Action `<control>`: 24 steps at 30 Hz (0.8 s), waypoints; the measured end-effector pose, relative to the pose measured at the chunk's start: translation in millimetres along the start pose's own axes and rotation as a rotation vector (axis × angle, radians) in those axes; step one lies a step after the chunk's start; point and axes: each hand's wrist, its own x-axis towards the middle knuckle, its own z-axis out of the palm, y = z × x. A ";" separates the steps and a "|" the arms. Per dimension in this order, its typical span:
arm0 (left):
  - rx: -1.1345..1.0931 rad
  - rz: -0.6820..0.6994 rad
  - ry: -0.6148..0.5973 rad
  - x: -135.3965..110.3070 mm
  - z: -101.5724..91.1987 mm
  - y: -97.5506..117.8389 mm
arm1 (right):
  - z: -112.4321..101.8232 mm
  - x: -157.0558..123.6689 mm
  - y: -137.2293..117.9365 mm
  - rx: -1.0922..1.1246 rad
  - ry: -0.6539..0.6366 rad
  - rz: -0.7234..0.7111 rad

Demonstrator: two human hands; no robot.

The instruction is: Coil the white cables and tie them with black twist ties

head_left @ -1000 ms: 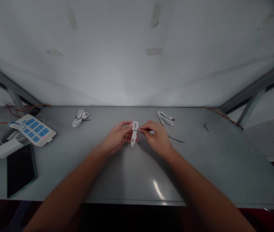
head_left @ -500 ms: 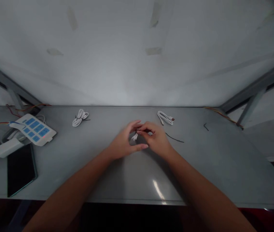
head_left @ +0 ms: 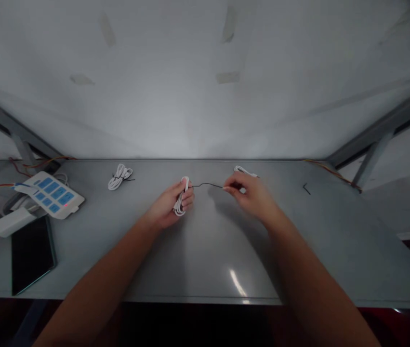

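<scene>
A coiled white cable (head_left: 180, 202) lies in my left hand (head_left: 168, 205), with the fingers wrapped round it. Between my two hands stretches a thin black twist tie (head_left: 206, 184), whose left end reaches the fingers that hold the cable. My right hand (head_left: 250, 195) pinches its other end between thumb and fingertips. Just behind my right hand is another white cable (head_left: 243, 169), partly hidden by that hand. Further left on the table (head_left: 205, 260) rests a white cable bundle (head_left: 120, 176) with a black tie round its middle.
At the left a white power strip (head_left: 55, 195) with blue sockets sits beside a white adapter (head_left: 13, 221) and a dark tablet (head_left: 33, 255). A short bent black piece (head_left: 306, 188) lies at the right. Metal frame bars (head_left: 374, 154) stand at both sides.
My hands were close together round the white cable; they have moved apart. The black tie, which trailed right of my right hand, is now stretched between both hands.
</scene>
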 end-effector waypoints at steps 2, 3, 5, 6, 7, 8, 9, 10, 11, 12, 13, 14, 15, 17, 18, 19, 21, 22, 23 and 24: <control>0.006 0.020 0.032 1.1 -2.4 4.2 | -25.3 -3.9 14.0 -0.037 -0.103 0.145; 0.027 0.021 0.061 1.9 -3.8 4.9 | -38.1 -6.8 20.8 -0.052 -0.198 0.225; 0.081 -0.009 0.129 3.2 -6.4 4.3 | -60.1 -13.0 31.8 -0.127 -0.396 0.364; 0.111 -0.041 0.161 3.5 -7.3 3.2 | -67.9 -15.5 35.1 -0.185 -0.459 0.421; 0.146 -0.076 0.186 3.5 -7.7 1.9 | -72.9 -17.1 36.7 -0.239 -0.494 0.463; 0.191 -0.107 0.197 3.1 -7.7 0.3 | -74.5 -17.8 36.6 -0.283 -0.494 0.484; 0.253 -0.128 0.192 2.5 -7.1 -1.3 | -72.6 -17.3 35.1 -0.306 -0.462 0.480; 0.340 -0.130 0.172 1.6 -6.1 -3.0 | -67.0 -15.9 32.2 -0.305 -0.405 0.451; 0.454 -0.107 0.138 0.7 -4.9 -4.8 | -57.9 -13.8 28.3 -0.279 -0.328 0.405; 0.590 -0.053 0.094 0.0 -3.7 -7.0 | -45.4 -11.3 23.6 -0.227 -0.252 0.354; 0.735 0.033 0.057 -0.5 -2.6 -9.5 | -30.2 -8.8 18.4 -0.139 -0.174 0.301; 0.872 0.141 0.031 -0.4 -2.1 -12.5 | -13.1 -6.5 12.9 -0.011 -0.113 0.278; 0.986 0.260 0.018 0.3 -2.2 -15.9 | 5.0 -4.6 7.6 0.161 -0.122 0.272; 1.122 0.449 0.027 3.4 -5.0 -23.1 | 39.9 -1.9 -1.0 0.479 -0.244 0.260; 1.150 0.497 0.047 5.8 -7.7 -26.0 | 54.7 -0.8 -3.3 0.577 -0.289 0.254; 1.166 0.514 0.070 8.6 -11.3 -27.5 | 66.7 0.3 -3.4 0.628 -0.301 0.252; 1.207 0.509 0.142 14.1 -20.9 -24.2 | 81.2 3.3 4.1 0.648 -0.234 0.283; 1.253 0.508 0.201 16.2 -27.0 -18.6 | 83.7 5.3 12.0 0.630 -0.171 0.314; 1.321 0.519 0.282 17.5 -34.1 -10.5 | 83.3 7.7 22.3 0.598 -0.100 0.345; 1.420 0.534 0.382 17.8 -42.4 -0.2 | 80.6 10.2 34.3 0.551 -0.011 0.373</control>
